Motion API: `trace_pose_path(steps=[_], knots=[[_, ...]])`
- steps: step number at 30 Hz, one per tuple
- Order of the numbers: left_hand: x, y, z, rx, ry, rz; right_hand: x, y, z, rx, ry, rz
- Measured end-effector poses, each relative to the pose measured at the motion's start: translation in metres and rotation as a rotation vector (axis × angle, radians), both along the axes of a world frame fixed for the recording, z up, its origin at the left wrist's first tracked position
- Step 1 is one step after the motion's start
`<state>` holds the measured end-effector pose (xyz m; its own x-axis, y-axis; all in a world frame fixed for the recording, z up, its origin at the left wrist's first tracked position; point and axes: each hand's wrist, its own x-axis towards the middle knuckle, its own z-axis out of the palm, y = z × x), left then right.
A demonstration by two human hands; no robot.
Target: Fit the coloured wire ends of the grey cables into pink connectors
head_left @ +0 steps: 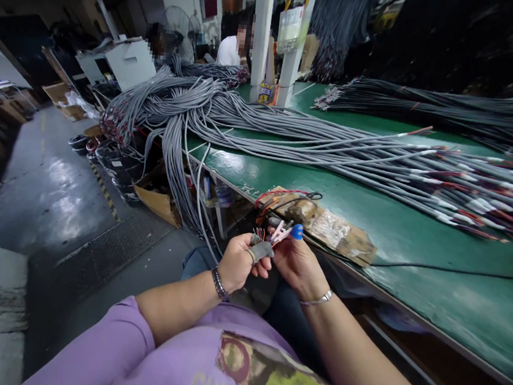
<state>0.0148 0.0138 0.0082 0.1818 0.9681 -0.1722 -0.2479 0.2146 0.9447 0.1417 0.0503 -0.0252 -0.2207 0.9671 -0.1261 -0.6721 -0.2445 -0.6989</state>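
Grey connector point(261, 252) pinched in left hand point(235, 263), right hand point(298, 263) grip holding blue-capped tool point(289, 232), grey cables point(291, 134) behind

The left hand point(236, 263) closes around a grey connector point(261, 251), hiding most of it; its wire ends are too small to tell apart. The right hand point(298, 264) covers most of a small tool with a blue tip point(297, 231). The grey cable bundle point(291, 134) and the table point(438, 262) run off the right edge.

Cable-harness workshop: heaped grey cables point(265, 119), workbench point(417, 248).
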Motion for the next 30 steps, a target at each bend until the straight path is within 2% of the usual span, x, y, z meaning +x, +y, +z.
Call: trace_pose_path(steps=[5, 11, 15, 21, 30], knots=[[-0.001, 0.000, -0.003, -0.003, 0.016, -0.008, -0.003, 0.001, -0.003, -0.025, 0.076, -0.064], [-0.005, -0.005, -0.004, 0.008, 0.010, -0.015, 0.002, -0.006, 0.006, -0.034, 0.101, 0.019], [-0.009, -0.010, -0.005, 0.015, -0.002, 0.001, 0.006, -0.010, 0.010, -0.052, 0.091, 0.058], [-0.008, -0.011, -0.004, 0.024, -0.021, 0.073, 0.003, -0.013, 0.015, -0.061, 0.028, -0.015], [0.002, -0.005, 0.000, 0.036, -0.014, 0.105, 0.000, -0.016, 0.017, -0.051, -0.003, -0.008]])
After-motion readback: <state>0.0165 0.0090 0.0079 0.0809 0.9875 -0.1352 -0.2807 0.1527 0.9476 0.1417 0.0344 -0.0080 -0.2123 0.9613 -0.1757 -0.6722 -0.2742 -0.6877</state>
